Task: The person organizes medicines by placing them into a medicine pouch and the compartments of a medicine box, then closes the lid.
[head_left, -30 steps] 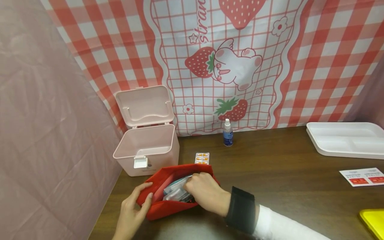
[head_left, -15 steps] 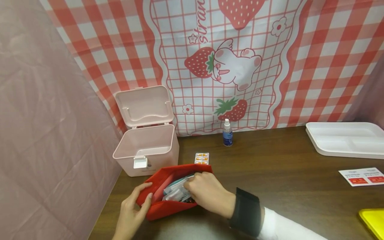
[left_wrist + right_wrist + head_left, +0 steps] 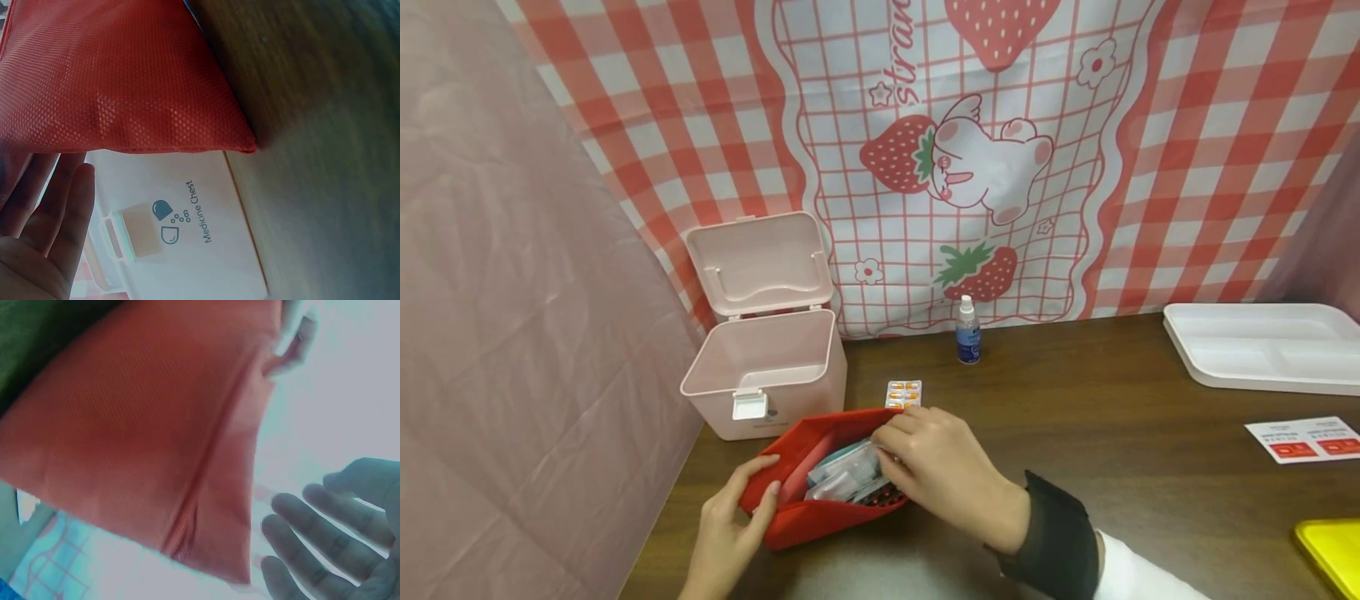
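A red fabric pouch (image 3: 820, 527) lies on the table with its mouth spread. My left hand (image 3: 730, 517) grips its left end, thumb at the near rim and index finger at the far one; in the left wrist view, fingers of that hand (image 3: 47, 228) reach behind the pouch (image 3: 119, 81). Clear plastic packets (image 3: 844, 475) fill the inside, beside a black, red-dotted item (image 3: 882, 497). Over the right end of the mouth is my right hand (image 3: 943, 467). In the right wrist view its fingers (image 3: 319, 531) are loosely spread beside the pouch (image 3: 144, 425), holding nothing visible.
Behind the pouch stands a pink medicine chest (image 3: 805, 404) with its lid up. A blister pack of capsules (image 3: 903, 393) and a spray bottle (image 3: 968, 335) are at the back. To the right are a white divided tray (image 3: 1232, 329), a printed card (image 3: 1303, 442) and a yellow object (image 3: 1330, 554).
My right hand has drawn back out of the pouch, up and to the right, uncovering the red-dotted item. The left hand keeps its grip in place.
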Tool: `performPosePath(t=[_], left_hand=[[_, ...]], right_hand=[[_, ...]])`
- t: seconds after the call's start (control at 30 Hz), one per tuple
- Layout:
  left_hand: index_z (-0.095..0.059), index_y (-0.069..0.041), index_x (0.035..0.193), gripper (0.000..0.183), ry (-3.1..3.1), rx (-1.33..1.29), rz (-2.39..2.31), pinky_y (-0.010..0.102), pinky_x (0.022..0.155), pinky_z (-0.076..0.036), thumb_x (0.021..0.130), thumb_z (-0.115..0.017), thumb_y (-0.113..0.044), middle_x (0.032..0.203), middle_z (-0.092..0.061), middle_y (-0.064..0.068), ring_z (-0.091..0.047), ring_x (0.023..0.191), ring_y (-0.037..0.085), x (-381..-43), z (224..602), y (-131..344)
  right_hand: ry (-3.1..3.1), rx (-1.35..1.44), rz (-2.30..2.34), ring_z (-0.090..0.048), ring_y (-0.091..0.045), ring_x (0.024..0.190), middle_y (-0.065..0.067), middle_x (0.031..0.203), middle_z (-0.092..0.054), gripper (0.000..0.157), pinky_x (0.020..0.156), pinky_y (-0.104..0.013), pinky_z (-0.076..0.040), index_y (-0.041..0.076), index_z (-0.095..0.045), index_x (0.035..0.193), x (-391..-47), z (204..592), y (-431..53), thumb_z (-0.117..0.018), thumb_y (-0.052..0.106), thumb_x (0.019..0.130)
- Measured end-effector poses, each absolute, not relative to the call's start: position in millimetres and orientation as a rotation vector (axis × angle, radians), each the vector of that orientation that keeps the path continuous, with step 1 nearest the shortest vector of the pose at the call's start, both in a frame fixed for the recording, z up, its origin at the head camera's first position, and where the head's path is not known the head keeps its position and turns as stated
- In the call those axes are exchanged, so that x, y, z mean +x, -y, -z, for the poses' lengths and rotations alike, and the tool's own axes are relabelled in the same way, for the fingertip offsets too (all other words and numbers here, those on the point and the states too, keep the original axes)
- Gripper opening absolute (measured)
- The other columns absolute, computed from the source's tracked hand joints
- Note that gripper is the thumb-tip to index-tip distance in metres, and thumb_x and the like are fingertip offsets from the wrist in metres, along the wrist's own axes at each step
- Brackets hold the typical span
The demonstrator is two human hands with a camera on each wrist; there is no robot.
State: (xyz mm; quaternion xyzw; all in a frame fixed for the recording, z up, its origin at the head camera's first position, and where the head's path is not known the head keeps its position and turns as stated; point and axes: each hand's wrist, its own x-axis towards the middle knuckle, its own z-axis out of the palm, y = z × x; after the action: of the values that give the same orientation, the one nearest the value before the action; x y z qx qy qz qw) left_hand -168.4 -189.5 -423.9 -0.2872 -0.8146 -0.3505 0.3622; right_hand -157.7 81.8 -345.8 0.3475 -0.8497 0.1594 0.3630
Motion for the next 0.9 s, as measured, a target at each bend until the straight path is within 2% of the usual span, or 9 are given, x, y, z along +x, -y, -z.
performPosePath(t=[0.4, 0.6, 0.9], left_hand=[[-0.061, -0.009, 0.111, 0.048, 2.099, -0.748, 0.917, 0.010, 0.077, -0.044, 0.068, -0.071, 0.008, 0.096, -0.068, 0.005, -0.063, 0.082, 0.007, -169.1, 426.0, 190.2], [-0.061, -0.008, 0.111, 0.045, 2.115, -0.738, 0.936, 0.009, 0.077, -0.043, 0.070, -0.070, 0.008, 0.094, -0.068, 0.006, -0.063, 0.081, 0.008, -167.1, 424.3, 189.4], [-0.061, -0.009, 0.111, 0.045, 2.111, -0.742, 0.935, 0.010, 0.077, -0.044, 0.070, -0.070, 0.007, 0.095, -0.068, 0.006, -0.063, 0.081, 0.007, -167.4, 424.7, 190.1]], right_hand=[[2.223, 0.687, -0.470, -0.057, -0.011, 0.070, 0.001, 0.079, -0.067, 0.009, 0.060, -0.027, -0.049, 0.010, -0.068, 0.086, -177.4, 334.7, -109.9, -0.068, 0.013, 0.078], [2.356, 0.603, -0.488, -0.058, -0.013, 0.071, 0.001, 0.079, -0.066, 0.008, 0.061, -0.029, -0.050, 0.011, -0.067, 0.088, -201.9, 347.6, -123.5, -0.066, 0.015, 0.082], [2.561, 0.576, -0.496, -0.060, -0.019, 0.075, -0.002, 0.081, -0.064, 0.012, 0.062, -0.034, -0.050, 0.010, -0.065, 0.090, -235.0, 375.7, -133.0, -0.068, 0.015, 0.080]])
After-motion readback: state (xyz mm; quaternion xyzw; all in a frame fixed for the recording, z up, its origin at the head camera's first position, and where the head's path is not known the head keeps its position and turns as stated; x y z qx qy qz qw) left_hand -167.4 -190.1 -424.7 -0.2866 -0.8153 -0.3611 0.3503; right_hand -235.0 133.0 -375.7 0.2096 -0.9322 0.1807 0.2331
